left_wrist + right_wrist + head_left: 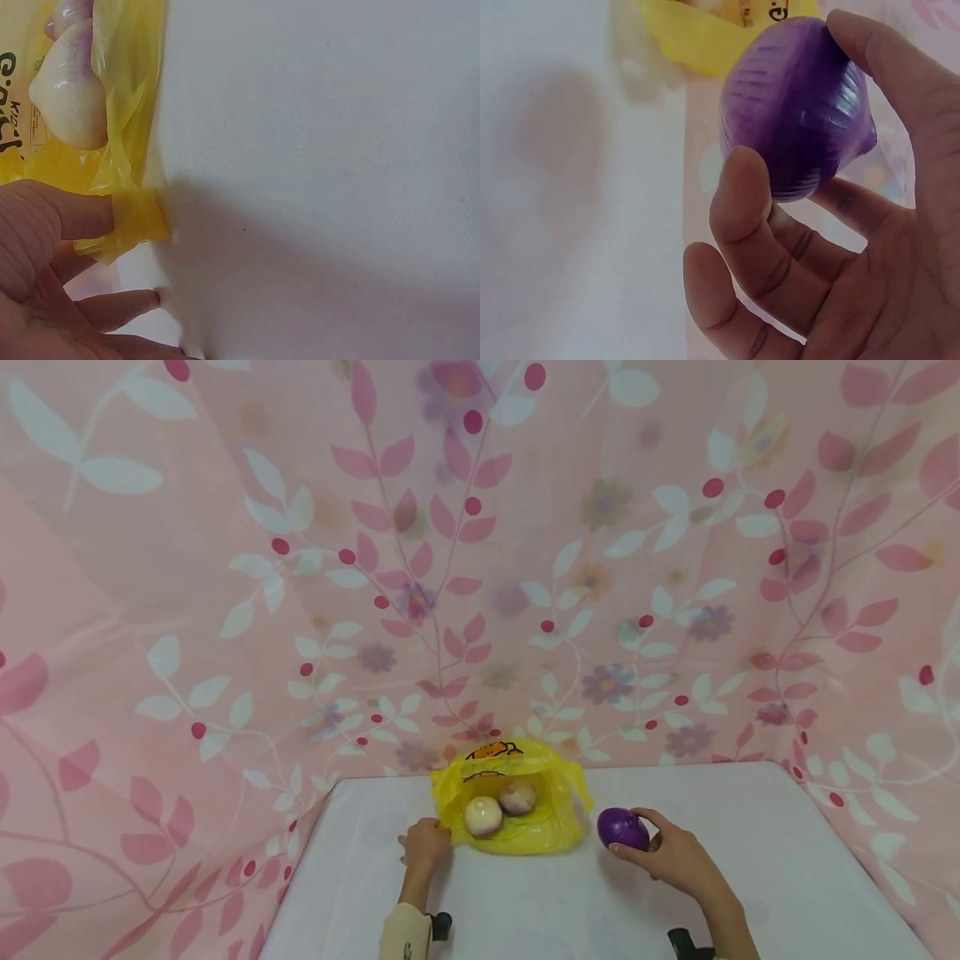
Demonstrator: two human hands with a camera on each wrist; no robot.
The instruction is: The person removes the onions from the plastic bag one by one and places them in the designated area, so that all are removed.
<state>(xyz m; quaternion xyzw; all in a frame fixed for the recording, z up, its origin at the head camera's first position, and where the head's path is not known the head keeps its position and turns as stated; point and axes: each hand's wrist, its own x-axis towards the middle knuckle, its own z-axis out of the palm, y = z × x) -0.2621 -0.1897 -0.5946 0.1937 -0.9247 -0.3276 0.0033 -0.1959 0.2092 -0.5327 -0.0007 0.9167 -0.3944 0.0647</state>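
Note:
My right hand [678, 858] holds a glossy purple onion [621, 828] between thumb and fingers, above the table to the right of the bag. The right wrist view shows the ribbed onion [795, 112] up close, its pointed end towards the palm. At the left side of a yellow plastic bag [551, 841], my left hand [426, 843] pinches the edge of the bag's mouth. In the left wrist view the thumb [79, 216] presses on the yellow film. Inside the bag lie two whitish bulbs tinged purple, the nearer bulb [482, 817] and the farther bulb [517, 796].
The bag lies on a white-covered table [525, 906] near its back edge, mouth facing me. Behind and at both sides hangs a pink curtain [510, 568] printed with leaves and flowers. Dark camera mounts sit at both wrists.

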